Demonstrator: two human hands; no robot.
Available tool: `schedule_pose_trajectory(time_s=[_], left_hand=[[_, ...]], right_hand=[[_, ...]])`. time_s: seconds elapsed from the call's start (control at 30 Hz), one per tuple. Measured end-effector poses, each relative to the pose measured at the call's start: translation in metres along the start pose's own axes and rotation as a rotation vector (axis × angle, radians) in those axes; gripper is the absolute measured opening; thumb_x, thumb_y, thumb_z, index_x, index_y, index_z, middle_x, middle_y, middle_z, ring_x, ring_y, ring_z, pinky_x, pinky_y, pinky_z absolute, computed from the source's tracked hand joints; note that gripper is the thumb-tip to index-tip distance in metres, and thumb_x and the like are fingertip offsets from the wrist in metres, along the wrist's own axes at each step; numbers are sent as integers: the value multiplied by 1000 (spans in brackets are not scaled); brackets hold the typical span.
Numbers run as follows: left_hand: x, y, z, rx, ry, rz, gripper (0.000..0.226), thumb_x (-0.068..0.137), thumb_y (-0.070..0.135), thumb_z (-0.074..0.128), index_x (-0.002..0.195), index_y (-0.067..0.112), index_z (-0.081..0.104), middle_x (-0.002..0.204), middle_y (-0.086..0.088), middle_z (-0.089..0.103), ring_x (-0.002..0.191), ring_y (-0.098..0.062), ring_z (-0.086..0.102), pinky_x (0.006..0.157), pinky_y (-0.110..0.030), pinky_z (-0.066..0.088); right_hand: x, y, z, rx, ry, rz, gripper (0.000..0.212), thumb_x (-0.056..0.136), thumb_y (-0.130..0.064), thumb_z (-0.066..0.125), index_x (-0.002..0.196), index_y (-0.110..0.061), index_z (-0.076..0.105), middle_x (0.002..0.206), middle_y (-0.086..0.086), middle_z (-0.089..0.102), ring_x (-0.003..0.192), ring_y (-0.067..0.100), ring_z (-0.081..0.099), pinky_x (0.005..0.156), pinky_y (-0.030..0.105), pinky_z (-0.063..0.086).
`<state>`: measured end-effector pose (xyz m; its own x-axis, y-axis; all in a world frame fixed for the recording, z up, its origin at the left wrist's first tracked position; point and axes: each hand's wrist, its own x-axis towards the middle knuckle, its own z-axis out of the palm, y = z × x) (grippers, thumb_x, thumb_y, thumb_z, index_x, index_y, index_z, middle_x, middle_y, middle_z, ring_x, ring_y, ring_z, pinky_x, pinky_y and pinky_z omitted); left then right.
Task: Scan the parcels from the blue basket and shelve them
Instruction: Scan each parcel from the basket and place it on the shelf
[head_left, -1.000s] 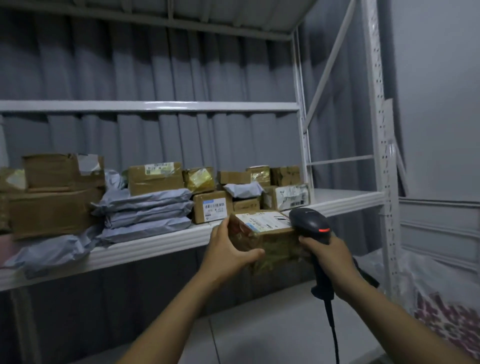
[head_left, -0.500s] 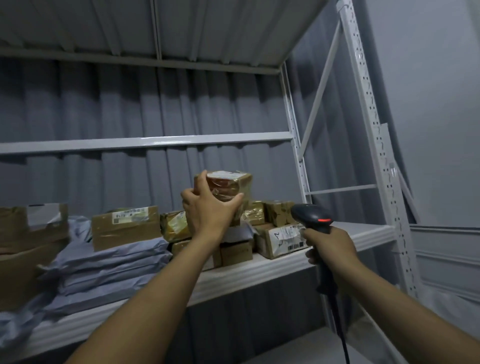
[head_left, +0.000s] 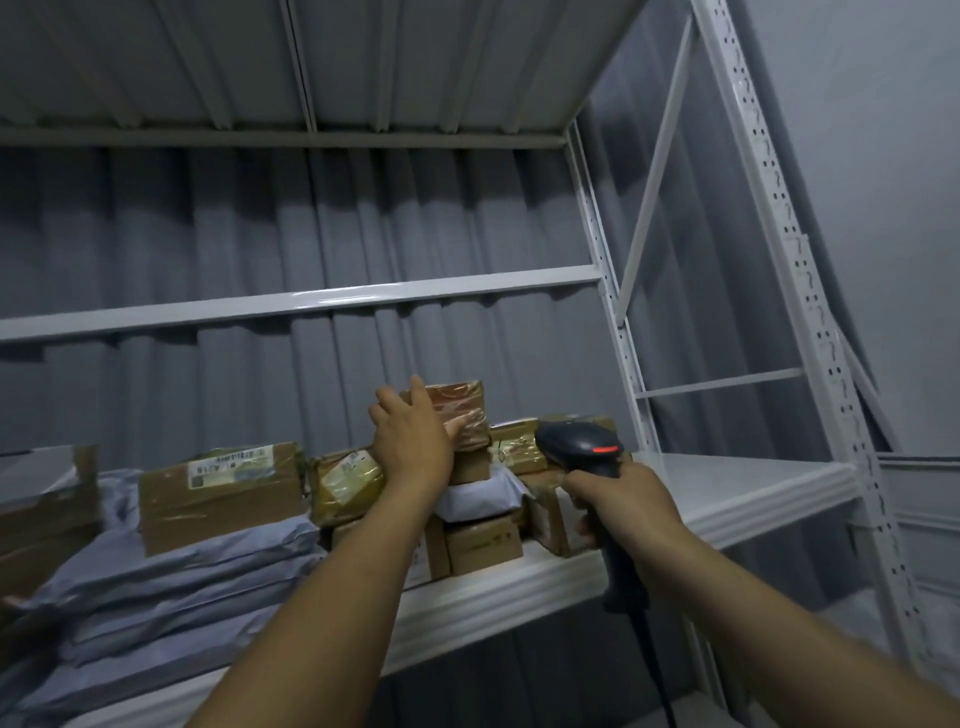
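As the head view is wide and tilted up, I take positions from the shelf (head_left: 519, 582) edges only.

**Parcel:** The brown taped parcel (head_left: 462, 410) sits on top of a small carton (head_left: 470, 467), which rests on a pale mailer bag. It is mid-depth on the shelf, at the right end of the packed goods. Its long axis runs left to right, roughly parallel to the shelf's front edge. It looks level.

**Left hand:** My left hand (head_left: 415, 447) is laid on the parcel's near left face. The fingers are spread and close to straight, with tips at the top edge and the thumb across the front. This reads as a press, not a clasp. I cannot tell whether any fingertip hooks over the top.

**Right hand:** My right hand (head_left: 631, 512) is wrapped round the grip of the scanner (head_left: 576, 444), holding it upright near the front edge. The red window faces up, and the cable (head_left: 660, 675) hangs below the shelf.

**Key relation:** The parcel lies directly beyond the left palm, toward the shelf's rear edge. The left hand is touching it. The right hand is lower and to the right, apart from it and occupied.

**Judgement:**
- The parcel appears to be placed, so this is the shelving step.
- The next move needs a straight pull-back of the left hand toward the front edge.
- The perch is narrow, so a sideways drag could tip the parcel onto the taped box (head_left: 514, 447) just to its right.

The blue basket is not in view.
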<state>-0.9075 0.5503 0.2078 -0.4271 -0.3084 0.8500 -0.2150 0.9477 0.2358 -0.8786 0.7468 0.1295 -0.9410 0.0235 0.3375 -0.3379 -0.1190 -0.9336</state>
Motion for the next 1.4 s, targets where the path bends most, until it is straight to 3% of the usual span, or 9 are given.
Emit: schedule_pose_trajectory(time_s=[0.07, 0.23, 0.37, 0.47, 0.67, 0.83, 0.93, 1.07, 1.4], left_hand=[[-5, -8, 7, 76, 21, 134, 80, 90, 54, 55, 151, 19, 18, 151, -20, 20, 135, -36, 28, 103, -44, 40], [-18, -39, 15, 276, 111, 576, 63, 93, 50, 50, 149, 25, 33, 158, -16, 21, 144, -40, 19, 115, -56, 16], [-14, -45, 14, 369, -105, 482, 70, 97, 57, 34, 155, 27, 7, 162, -10, -4, 148, -34, -4, 117, -54, 1], [-7, -43, 13, 428, -233, 443, 75, 95, 61, 34, 155, 27, 4, 163, -8, -3, 149, -34, -2, 117, -56, 1], [-17, -32, -8, 357, -239, 433, 79, 92, 60, 44, 154, 23, 13, 161, -8, 14, 147, -31, 10, 117, -55, 8], [-60, -46, -36, 169, -169, 486, 59, 90, 52, 52, 139, 20, 43, 144, -12, 40, 129, -31, 39, 104, -46, 36], [-105, -62, -48, 91, -207, 483, 55, 90, 51, 52, 134, 18, 49, 136, -13, 47, 122, -33, 45, 94, -44, 43], [-188, -91, -58, -30, -297, 438, 56, 90, 50, 49, 131, 13, 55, 137, -18, 48, 124, -38, 45, 101, -49, 40], [-433, -187, -24, -28, -796, 274, 56, 95, 47, 49, 142, 18, 43, 149, -10, 36, 135, -28, 35, 106, -39, 34]], right_hand=[[0, 4, -2, -10, 3, -4, 19, 75, -17, 70, 84, 0, 69, 62, 13, 65, 52, 25, 61, 55, 31, 50], [-13, 8, -9, -40, 5, -35, 18, 80, -18, 72, 88, -3, 67, 76, 15, 66, 56, 23, 61, 54, 31, 51], [-19, 6, -10, -70, 16, -24, 16, 82, -17, 71, 89, -4, 67, 79, 14, 67, 56, 21, 61, 50, 28, 48], [-26, 1, -8, -78, -4, 6, 16, 83, -14, 69, 92, -1, 66, 75, 14, 64, 57, 21, 58, 51, 28, 48], [-49, -8, -9, -126, -37, 37, 22, 82, -9, 67, 95, 8, 66, 69, 15, 60, 52, 22, 56, 47, 26, 46], [-95, -5, -16, -243, -54, -1, 14, 80, -16, 70, 83, -2, 67, 72, 11, 67, 54, 20, 62, 50, 28, 50], [-136, 13, -18, -292, -74, 6, 13, 80, -17, 71, 75, -6, 66, 66, 10, 64, 56, 22, 61, 51, 30, 49], [-191, 52, -19, -340, -80, 48, 13, 79, -17, 72, 73, -8, 65, 65, 11, 64, 54, 21, 60, 52, 31, 50], [-307, 191, -12, -521, -264, 279, 16, 82, -22, 72, 76, -12, 62, 58, 5, 63, 42, 11, 55, 43, 16, 42]])
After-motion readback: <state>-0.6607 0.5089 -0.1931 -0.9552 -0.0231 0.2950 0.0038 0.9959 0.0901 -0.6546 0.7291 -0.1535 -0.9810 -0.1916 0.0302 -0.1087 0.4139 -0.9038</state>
